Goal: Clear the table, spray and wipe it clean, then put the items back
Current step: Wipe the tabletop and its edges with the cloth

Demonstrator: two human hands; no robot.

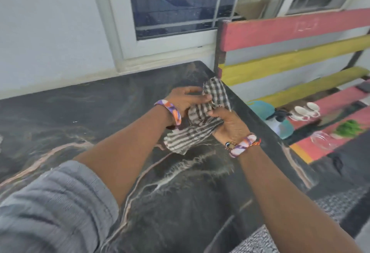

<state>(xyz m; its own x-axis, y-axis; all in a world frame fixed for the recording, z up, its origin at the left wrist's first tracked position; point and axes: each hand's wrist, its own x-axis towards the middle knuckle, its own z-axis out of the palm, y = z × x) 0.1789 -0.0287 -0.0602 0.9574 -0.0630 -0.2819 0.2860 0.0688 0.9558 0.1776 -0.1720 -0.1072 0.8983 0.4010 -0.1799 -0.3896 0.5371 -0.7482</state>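
A grey-and-white checked cloth (192, 132) is bunched between both my hands above the dark marble table (80, 116). My left hand (186, 98) grips its upper part near the table's far right corner. My right hand (230, 124) holds its lower right side. One end of the cloth sticks up, the other hangs just over the tabletop. On the bench to the right stand a spray bottle (279, 120), white cups (304, 110), a clear glass bowl (322, 138) and a green leafy bunch (348, 128).
A pink and yellow slatted bench (300, 32) stands right of the table. A teal object (260, 108) lies on it near the table edge. A white wall and barred window (174, 2) run behind the table. Grey woven floor matting (328, 204) lies at lower right.
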